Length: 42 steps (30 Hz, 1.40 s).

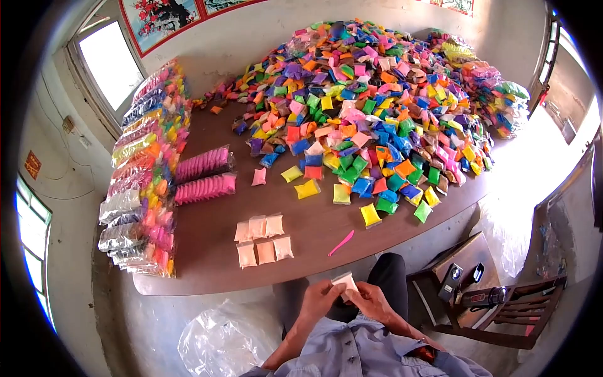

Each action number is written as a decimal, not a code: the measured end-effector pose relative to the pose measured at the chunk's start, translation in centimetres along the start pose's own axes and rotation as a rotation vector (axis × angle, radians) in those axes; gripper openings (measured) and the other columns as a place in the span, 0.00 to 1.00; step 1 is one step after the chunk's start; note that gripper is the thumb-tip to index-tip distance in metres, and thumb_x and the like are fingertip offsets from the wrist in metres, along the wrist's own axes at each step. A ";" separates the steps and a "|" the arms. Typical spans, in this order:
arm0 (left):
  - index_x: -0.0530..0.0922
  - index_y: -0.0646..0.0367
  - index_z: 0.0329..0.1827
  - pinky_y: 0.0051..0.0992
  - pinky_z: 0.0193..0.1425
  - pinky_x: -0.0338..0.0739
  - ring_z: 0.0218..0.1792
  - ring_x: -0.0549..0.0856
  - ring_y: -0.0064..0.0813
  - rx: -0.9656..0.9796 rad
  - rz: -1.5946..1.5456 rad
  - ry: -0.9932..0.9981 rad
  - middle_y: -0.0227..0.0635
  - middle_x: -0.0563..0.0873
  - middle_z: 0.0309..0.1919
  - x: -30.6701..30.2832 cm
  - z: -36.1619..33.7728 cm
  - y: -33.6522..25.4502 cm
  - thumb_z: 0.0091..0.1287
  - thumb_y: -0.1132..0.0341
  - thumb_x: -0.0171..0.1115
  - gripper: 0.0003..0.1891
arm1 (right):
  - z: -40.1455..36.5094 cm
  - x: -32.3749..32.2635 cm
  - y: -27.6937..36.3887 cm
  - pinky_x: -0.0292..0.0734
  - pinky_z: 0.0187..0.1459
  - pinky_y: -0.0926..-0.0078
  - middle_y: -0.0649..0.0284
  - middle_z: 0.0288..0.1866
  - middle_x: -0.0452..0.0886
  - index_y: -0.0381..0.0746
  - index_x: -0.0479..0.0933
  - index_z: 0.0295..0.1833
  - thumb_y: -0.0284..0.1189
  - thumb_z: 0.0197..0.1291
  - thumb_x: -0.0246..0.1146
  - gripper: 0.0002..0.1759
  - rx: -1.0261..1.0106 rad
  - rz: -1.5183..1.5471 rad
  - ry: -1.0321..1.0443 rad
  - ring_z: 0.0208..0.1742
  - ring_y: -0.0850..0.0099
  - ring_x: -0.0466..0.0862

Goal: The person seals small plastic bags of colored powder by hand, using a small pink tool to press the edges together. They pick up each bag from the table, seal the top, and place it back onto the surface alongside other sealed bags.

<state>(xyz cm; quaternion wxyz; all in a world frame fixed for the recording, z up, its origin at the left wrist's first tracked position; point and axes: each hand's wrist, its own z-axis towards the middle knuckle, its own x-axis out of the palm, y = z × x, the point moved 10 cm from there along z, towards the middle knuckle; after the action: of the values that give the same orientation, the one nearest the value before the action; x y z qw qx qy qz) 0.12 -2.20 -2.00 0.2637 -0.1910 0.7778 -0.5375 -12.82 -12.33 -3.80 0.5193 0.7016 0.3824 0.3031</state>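
Note:
Above my lap, just off the table's front edge, a small peach-coloured packet [345,282] is pinched between both hands. My left hand [319,298] grips its left side, and my right hand [372,301] closes on the right side; the fingertips partly cover it. On the brown table ahead lie several matching peach packets [265,252] in two short rows. A pink plastic knife-like tool [341,243] rests to the right of them, nearest my right hand.
A big heap of colourful packets [377,107] covers the table's back. Filled clear bags [135,195] line its left end, beside two bags of pink packets [205,188]. Clear plastic [229,336] lies on the floor. A wooden chair [487,301] at right holds small devices.

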 end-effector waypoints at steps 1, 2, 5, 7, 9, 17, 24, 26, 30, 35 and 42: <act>0.86 0.68 0.41 0.27 0.32 0.73 0.30 0.77 0.16 0.002 0.073 0.019 0.35 0.86 0.27 0.1 0.0 -0.1 0.73 0.56 0.73 0.19 | -0.1 0.0 0.5 0.77 0.41 0.79 0.65 0.40 0.88 0.30 0.84 0.52 0.35 0.78 0.64 0.16 -0.032 -0.027 0.009 0.41 0.80 0.83; 0.86 0.68 0.41 0.27 0.32 0.73 0.30 0.77 0.16 0.002 0.073 0.018 0.35 0.86 0.27 0.1 0.1 0.4 0.73 0.56 0.73 0.19 | 0.0 -0.2 0.3 0.77 0.41 0.79 0.65 0.40 0.88 0.30 0.84 0.52 0.35 0.78 0.64 0.16 -0.033 -0.027 0.010 0.41 0.80 0.83; 0.86 0.68 0.40 0.29 0.31 0.72 0.29 0.76 0.18 0.116 0.155 0.113 0.37 0.86 0.27 1.3 0.0 0.0 0.73 0.56 0.73 0.18 | 0.2 -1.1 -0.7 0.76 0.42 0.80 0.67 0.39 0.86 0.30 0.84 0.53 0.33 0.77 0.64 0.15 -0.059 0.099 -0.048 0.41 0.82 0.80; 0.86 0.67 0.44 0.28 0.35 0.76 0.32 0.80 0.18 -0.035 0.163 0.158 0.37 0.87 0.30 1.9 -0.3 0.7 0.74 0.57 0.72 0.17 | 0.2 -1.8 -0.5 0.76 0.40 0.80 0.68 0.39 0.85 0.30 0.84 0.54 0.32 0.77 0.64 0.14 -0.122 0.088 -0.103 0.40 0.82 0.79; 0.86 0.67 0.47 0.28 0.38 0.78 0.34 0.82 0.18 0.008 0.070 0.150 0.39 0.88 0.31 2.5 -0.6 0.4 0.75 0.57 0.71 0.17 | 0.1 -2.1 -0.5 0.75 0.40 0.81 0.69 0.40 0.85 0.31 0.84 0.53 0.32 0.79 0.63 0.14 -0.121 0.055 -0.123 0.39 0.83 0.79; 0.86 0.66 0.52 0.29 0.42 0.81 0.37 0.84 0.18 0.068 0.156 0.104 0.43 0.91 0.34 3.0 -0.8 -1.1 0.78 0.58 0.68 0.17 | 0.3 -2.2 0.0 0.77 0.42 0.84 0.70 0.41 0.84 0.32 0.84 0.52 0.33 0.81 0.62 0.14 -0.114 0.210 -0.161 0.41 0.84 0.80; 0.88 0.64 0.53 0.27 0.48 0.81 0.41 0.86 0.21 -0.027 0.136 0.174 0.37 0.91 0.38 3.2 -0.6 0.7 0.76 0.56 0.68 0.18 | 0.7 -2.4 -0.9 0.77 0.42 0.84 0.70 0.41 0.85 0.30 0.85 0.54 0.35 0.81 0.61 0.16 -0.054 0.149 -0.145 0.42 0.84 0.80; 0.88 0.64 0.52 0.27 0.46 0.81 0.40 0.85 0.21 -0.030 0.097 0.172 0.37 0.91 0.37 3.5 -0.6 0.9 0.76 0.56 0.67 0.18 | 0.8 -2.5 -1.2 0.77 0.42 0.83 0.71 0.41 0.85 0.30 0.85 0.54 0.35 0.81 0.61 0.16 -0.079 0.125 -0.160 0.42 0.84 0.80; 0.85 0.66 0.43 0.30 0.35 0.77 0.31 0.80 0.19 0.083 0.072 0.123 0.41 0.86 0.27 3.2 -0.6 -0.1 0.78 0.53 0.68 0.20 | 0.7 -2.4 -0.4 0.77 0.42 0.83 0.71 0.41 0.85 0.30 0.85 0.55 0.34 0.82 0.60 0.17 -0.100 0.203 -0.199 0.41 0.85 0.79; 0.84 0.67 0.40 0.32 0.33 0.77 0.30 0.81 0.19 0.106 0.146 0.107 0.41 0.85 0.26 2.9 -0.3 0.8 0.78 0.51 0.68 0.22 | 0.7 -2.1 -0.2 0.77 0.42 0.83 0.71 0.41 0.85 0.30 0.85 0.56 0.34 0.82 0.59 0.17 -0.039 0.211 -0.146 0.40 0.85 0.79; 0.84 0.67 0.41 0.31 0.33 0.77 0.29 0.81 0.19 0.093 0.085 0.099 0.43 0.87 0.26 2.9 -0.7 0.0 0.79 0.52 0.66 0.21 | 0.9 -2.0 -0.4 0.74 0.38 0.85 0.71 0.39 0.84 0.33 0.85 0.53 0.36 0.82 0.61 0.16 -0.089 0.370 -0.200 0.37 0.85 0.78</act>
<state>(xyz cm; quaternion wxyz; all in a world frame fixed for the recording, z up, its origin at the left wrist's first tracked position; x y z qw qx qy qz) -2.63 -3.38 -2.38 0.2563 -0.1183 0.7715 -0.5702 -13.18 -14.38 -4.53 0.5208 0.7627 0.1799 0.3388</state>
